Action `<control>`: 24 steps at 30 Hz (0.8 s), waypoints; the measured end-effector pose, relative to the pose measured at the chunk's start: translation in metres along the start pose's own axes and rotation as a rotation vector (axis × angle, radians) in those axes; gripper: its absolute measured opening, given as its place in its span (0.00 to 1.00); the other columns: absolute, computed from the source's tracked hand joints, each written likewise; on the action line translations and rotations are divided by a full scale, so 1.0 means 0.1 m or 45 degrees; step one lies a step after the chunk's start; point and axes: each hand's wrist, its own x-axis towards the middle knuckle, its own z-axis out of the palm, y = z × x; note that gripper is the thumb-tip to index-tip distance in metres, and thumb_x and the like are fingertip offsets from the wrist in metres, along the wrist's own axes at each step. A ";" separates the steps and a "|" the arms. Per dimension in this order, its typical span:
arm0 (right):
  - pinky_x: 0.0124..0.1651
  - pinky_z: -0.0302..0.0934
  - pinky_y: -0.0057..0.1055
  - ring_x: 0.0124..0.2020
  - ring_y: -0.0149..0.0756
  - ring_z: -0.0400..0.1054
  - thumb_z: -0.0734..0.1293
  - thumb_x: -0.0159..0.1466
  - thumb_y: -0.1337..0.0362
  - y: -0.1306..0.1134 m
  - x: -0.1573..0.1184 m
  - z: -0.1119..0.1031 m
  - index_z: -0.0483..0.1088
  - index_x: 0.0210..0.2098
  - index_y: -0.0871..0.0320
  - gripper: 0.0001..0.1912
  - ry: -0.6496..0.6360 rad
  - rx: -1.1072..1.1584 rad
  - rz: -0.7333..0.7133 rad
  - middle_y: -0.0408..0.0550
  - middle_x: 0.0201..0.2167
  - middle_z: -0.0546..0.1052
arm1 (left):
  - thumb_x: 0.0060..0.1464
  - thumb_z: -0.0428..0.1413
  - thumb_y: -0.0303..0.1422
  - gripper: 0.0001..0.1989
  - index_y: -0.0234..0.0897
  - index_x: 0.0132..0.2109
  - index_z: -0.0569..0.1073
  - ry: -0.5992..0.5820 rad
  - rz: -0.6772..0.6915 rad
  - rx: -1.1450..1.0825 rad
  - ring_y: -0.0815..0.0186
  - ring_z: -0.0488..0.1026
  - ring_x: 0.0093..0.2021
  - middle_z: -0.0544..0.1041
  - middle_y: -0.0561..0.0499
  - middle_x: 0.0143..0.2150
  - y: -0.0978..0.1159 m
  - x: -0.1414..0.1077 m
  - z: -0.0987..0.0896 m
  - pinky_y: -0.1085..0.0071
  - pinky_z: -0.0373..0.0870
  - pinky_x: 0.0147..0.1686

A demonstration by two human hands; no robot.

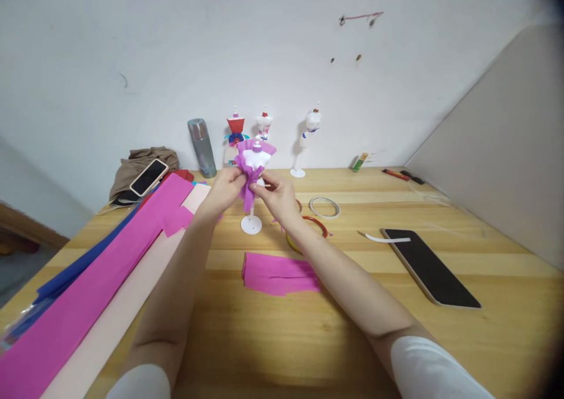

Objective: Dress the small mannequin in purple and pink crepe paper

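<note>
A small white dress-form stand (251, 225) is upright on the wooden table in front of me. Purple crepe paper (249, 194) wraps around its torso, flaring into a ruffle at the top and gathered at the waist. My left hand (229, 186) pinches the paper from the left side. From the right, my right hand (277, 192) presses the gathered paper between thumb and fingers. The stand's waist is partly hidden by the paper and my fingers. A folded magenta piece of crepe paper (281, 274) lies on the table nearer to me.
Rolls of tape (325, 207) lie right of the stand. A tablet (429, 268) with a white strip rests at right. Long paper sheets (92, 281) cover the left side, with a phone (149, 177) behind. A flask (201, 148) and several dressed stands (298, 173) stand along the wall.
</note>
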 end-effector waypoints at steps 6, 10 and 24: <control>0.42 0.67 0.35 0.41 0.41 0.69 0.71 0.58 0.59 0.01 -0.01 0.01 0.78 0.34 0.54 0.07 0.028 -0.036 -0.030 0.46 0.35 0.76 | 0.53 0.49 0.31 0.08 0.39 0.26 0.67 0.056 0.017 -0.024 0.64 0.64 0.29 0.68 0.52 0.26 -0.01 0.00 0.07 0.67 0.62 0.34; 0.41 0.66 0.34 0.41 0.40 0.68 0.72 0.57 0.59 0.00 -0.02 0.02 0.76 0.31 0.54 0.06 0.021 -0.035 -0.029 0.46 0.33 0.75 | 0.52 0.50 0.32 0.08 0.39 0.26 0.65 0.055 0.043 0.092 0.64 0.63 0.29 0.68 0.52 0.25 -0.01 0.00 0.04 0.66 0.59 0.32; 0.42 0.66 0.36 0.41 0.41 0.68 0.72 0.58 0.54 0.02 -0.02 0.01 0.76 0.30 0.54 0.10 0.028 -0.035 -0.060 0.46 0.33 0.75 | 0.47 0.49 0.30 0.06 0.38 0.24 0.66 -0.088 0.052 0.107 0.64 0.64 0.30 0.66 0.53 0.24 0.08 -0.05 -0.06 0.66 0.61 0.33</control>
